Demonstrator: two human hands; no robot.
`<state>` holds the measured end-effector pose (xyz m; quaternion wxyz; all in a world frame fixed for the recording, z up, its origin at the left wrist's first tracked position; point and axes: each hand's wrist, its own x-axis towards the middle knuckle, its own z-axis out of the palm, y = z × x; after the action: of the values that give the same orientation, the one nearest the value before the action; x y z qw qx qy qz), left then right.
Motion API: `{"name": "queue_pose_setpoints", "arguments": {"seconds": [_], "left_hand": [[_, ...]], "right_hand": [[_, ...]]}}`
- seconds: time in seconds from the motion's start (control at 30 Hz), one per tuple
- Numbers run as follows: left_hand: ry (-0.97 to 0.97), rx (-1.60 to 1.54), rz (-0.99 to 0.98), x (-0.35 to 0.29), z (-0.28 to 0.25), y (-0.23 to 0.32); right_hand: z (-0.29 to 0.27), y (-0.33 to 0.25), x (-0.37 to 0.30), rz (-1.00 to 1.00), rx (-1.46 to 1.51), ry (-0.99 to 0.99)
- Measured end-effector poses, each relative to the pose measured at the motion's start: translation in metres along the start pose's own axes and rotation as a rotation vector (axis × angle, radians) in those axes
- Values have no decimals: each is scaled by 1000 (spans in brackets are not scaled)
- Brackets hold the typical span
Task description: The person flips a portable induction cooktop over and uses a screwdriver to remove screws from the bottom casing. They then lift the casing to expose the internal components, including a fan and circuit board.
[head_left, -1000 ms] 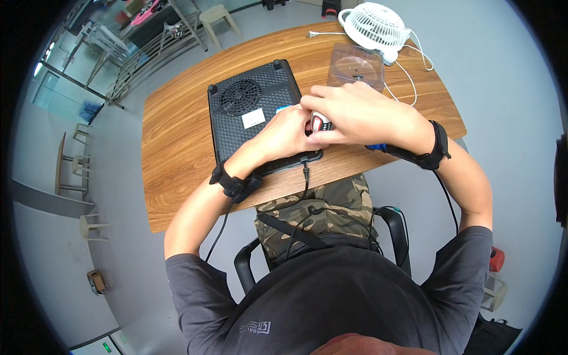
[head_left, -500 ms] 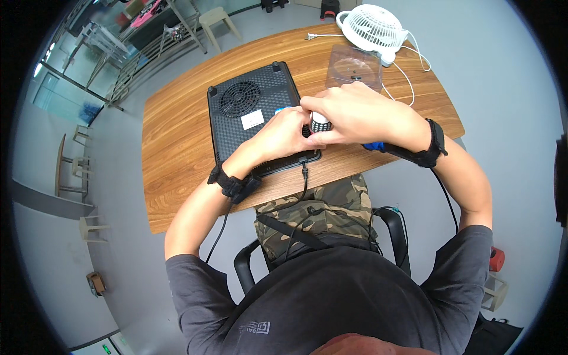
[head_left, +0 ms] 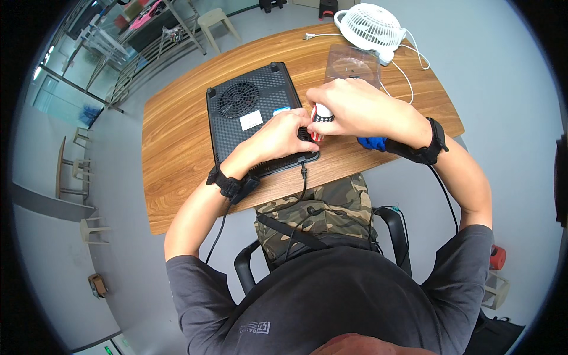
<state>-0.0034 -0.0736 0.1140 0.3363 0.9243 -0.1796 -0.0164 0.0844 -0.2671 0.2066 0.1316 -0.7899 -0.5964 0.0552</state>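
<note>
A black laptop cooling pad (head_left: 228, 131) lies underside up on the wooden table, its round fan grille and small feet showing. At its right edge rests my left hand (head_left: 281, 135), thumb and forefinger apart around a dark part of the pad; its other fingertips are partly hidden. Just to the right, my right hand (head_left: 349, 106) is closed round a small white cylinder (head_left: 322, 111) with a black-and-white checked band and a red-and-white striped end. That cylinder stands tilted over the pad's edge, and its lower tip cannot be seen.
Beyond my right hand lies a clear square plastic case (head_left: 349, 60). A white fan (head_left: 373, 29) with a loose cord sits at the far right corner. A black cable (head_left: 305, 174) runs from the pad over the table's front edge. Something blue (head_left: 371, 143) is beneath my right wrist.
My hands have drawn slightly apart. The cylinder has tilted, so its red-and-white striped end now shows. My left thumb has come away from my right hand.
</note>
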Motion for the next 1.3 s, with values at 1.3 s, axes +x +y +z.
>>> {"name": "queue_pose_setpoints", "arguments": {"seconds": [1.3], "left_hand": [[-463, 144, -286, 128, 60, -22]], "right_hand": [[-48, 44, -58, 256, -136, 255]]}}
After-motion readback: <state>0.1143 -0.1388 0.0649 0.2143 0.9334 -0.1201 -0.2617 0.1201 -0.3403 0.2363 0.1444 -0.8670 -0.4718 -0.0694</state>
